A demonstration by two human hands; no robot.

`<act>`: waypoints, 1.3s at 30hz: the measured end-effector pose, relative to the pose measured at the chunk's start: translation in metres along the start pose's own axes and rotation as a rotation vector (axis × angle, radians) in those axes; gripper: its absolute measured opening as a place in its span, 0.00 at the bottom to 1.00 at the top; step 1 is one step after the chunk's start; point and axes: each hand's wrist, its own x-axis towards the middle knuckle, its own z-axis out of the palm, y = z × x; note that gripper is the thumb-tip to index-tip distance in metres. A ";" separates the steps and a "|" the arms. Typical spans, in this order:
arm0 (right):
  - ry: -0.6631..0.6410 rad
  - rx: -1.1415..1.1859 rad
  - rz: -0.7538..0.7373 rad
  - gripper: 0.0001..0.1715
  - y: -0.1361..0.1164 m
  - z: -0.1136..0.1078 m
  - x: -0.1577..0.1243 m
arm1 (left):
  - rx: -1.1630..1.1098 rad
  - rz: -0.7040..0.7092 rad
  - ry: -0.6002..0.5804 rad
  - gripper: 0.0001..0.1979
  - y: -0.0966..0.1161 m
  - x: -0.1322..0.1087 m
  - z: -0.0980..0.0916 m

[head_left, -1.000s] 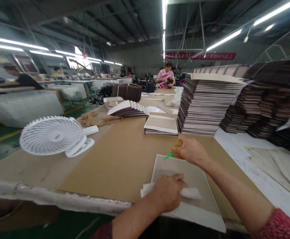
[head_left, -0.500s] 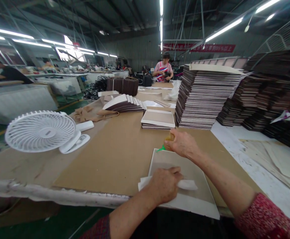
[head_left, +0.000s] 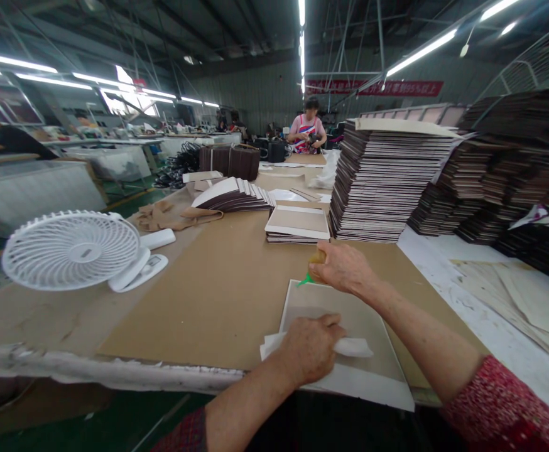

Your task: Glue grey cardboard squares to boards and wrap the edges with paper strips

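My right hand [head_left: 343, 267] is closed round a yellowish squeeze bottle [head_left: 317, 257] with a green nozzle [head_left: 306, 280]. The nozzle points down at the far left corner of a flat beige panel [head_left: 359, 307] with pale edges; whether it touches cannot be made out. My left hand [head_left: 309, 348] rests over the panel's middle, its fingers closed on a folded white cloth [head_left: 357, 347], possibly paper, which sticks out on both sides. The panel's near end reaches past the table's front edge.
A short stack of panels [head_left: 297, 223] lies just beyond, beside a tall stack [head_left: 387, 182] on the right. Fanned panels [head_left: 232, 193] are farther left. A white fan [head_left: 74, 250] stands at the left on the brown board [head_left: 199, 301]. One person [head_left: 307, 132] works at the far end.
The right hand and bottle have shifted very slightly along the panel's far edge. The left hand keeps its place with the cloth. The whole view has drifted slightly left.
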 end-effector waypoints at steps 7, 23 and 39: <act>0.013 -0.012 -0.039 0.18 -0.004 0.000 -0.004 | 0.004 -0.009 0.005 0.16 0.001 -0.001 0.000; -0.008 -0.035 -0.095 0.19 -0.002 -0.002 -0.003 | 0.004 -0.008 0.032 0.17 0.002 -0.001 0.002; -0.007 -0.052 -0.064 0.17 0.013 -0.002 -0.002 | 0.013 0.007 0.037 0.17 -0.001 0.000 0.004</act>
